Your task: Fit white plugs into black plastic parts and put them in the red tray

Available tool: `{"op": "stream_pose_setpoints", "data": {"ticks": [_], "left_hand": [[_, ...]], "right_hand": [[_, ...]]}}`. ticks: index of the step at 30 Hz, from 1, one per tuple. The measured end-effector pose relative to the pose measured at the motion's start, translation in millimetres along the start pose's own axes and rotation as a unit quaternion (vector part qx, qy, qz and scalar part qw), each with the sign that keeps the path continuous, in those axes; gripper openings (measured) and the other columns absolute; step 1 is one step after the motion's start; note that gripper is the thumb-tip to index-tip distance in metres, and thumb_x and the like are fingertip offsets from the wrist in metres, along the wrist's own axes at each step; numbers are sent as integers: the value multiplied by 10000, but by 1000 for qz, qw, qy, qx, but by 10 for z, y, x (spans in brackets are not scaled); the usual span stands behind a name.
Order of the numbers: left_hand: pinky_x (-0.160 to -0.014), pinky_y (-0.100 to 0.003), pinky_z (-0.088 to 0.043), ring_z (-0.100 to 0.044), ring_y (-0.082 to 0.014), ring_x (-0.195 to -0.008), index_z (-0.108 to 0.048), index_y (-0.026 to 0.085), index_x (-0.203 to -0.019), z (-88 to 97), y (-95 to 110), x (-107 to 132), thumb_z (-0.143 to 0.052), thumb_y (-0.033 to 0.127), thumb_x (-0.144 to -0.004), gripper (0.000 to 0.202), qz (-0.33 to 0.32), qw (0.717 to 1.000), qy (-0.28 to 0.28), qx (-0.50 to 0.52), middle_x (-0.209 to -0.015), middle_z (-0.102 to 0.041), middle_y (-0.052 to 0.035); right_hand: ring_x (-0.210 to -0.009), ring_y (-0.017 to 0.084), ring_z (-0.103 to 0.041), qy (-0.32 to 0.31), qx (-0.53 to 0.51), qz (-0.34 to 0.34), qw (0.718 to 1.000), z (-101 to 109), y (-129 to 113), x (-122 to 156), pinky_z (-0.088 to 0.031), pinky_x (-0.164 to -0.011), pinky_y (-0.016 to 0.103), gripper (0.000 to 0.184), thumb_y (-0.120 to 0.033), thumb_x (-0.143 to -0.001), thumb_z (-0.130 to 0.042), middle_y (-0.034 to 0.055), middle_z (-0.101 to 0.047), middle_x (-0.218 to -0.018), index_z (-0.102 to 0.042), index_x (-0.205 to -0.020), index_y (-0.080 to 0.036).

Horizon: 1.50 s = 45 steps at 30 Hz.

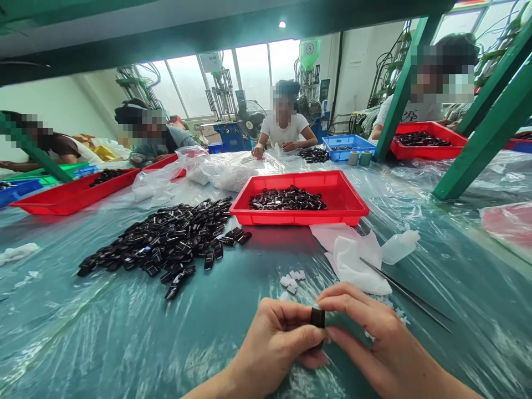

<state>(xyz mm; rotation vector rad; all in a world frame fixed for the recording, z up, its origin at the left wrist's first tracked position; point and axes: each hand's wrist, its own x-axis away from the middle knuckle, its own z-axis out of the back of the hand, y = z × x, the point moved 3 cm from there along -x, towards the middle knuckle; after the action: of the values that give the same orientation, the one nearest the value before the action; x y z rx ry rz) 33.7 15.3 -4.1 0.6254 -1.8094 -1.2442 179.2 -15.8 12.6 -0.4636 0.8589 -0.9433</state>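
Observation:
My left hand (pixel 274 349) and my right hand (pixel 374 338) meet low in the view, pinching a small glossy black rectangular part (pixel 318 317) between their fingertips. Just beyond my fingers lie several small white scraps (pixel 291 280). Steel tweezers (pixel 407 293) rest to the right, past my right hand, next to a white cloth (pixel 357 263) and a small translucent squeeze bottle (pixel 399 247). A loose heap of similar black parts (pixel 162 244) spreads over the sheet to the left. Ahead, a red tray (pixel 347 194) holds more of them.
Clear plastic sheeting (pixel 124 332) covers the teal table. Several co-workers (pixel 285 119) sit around it with red and blue trays of black parts. Green steel legs (pixel 490 133) rise at the right, and machines stand near the windows behind.

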Motion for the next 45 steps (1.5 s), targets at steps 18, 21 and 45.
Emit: {"op": "stream_pose_setpoints", "data": {"ticks": [18,21,45], "left_hand": [[-514,-152,-518,-677,-155,-627,-709,73,-865,22,3,-37,-581,380,-796,340,13,991,-12,130,-778,-701,-136],[-511,-156,-517,-678,-157,-616,-712,87,-851,29,-8,-37,-587,408,-790,350,12,990,-19,141,-759,-705,-128],[-621,-242,-550,-663,-137,-618,-586,92,-846,546,1459,-876,-614,290,-786,209,-126,965,196,-123,-699,-659,-71]], "right_hand": [[-948,170,-612,-24,-45,-119,992,-86,173,52,-523,-810,322,477,-108,-784,-434,54,-636,-1062,-455,-1247,-221],[-957,168,-609,-28,-46,-103,993,-86,154,50,-523,-797,300,476,-82,-773,-426,52,-634,-1076,-475,-1225,-221],[-673,166,-608,-34,-13,-104,994,-99,206,7,-511,-653,313,325,-158,-801,-444,68,-658,-869,-587,-1092,-152]]}}
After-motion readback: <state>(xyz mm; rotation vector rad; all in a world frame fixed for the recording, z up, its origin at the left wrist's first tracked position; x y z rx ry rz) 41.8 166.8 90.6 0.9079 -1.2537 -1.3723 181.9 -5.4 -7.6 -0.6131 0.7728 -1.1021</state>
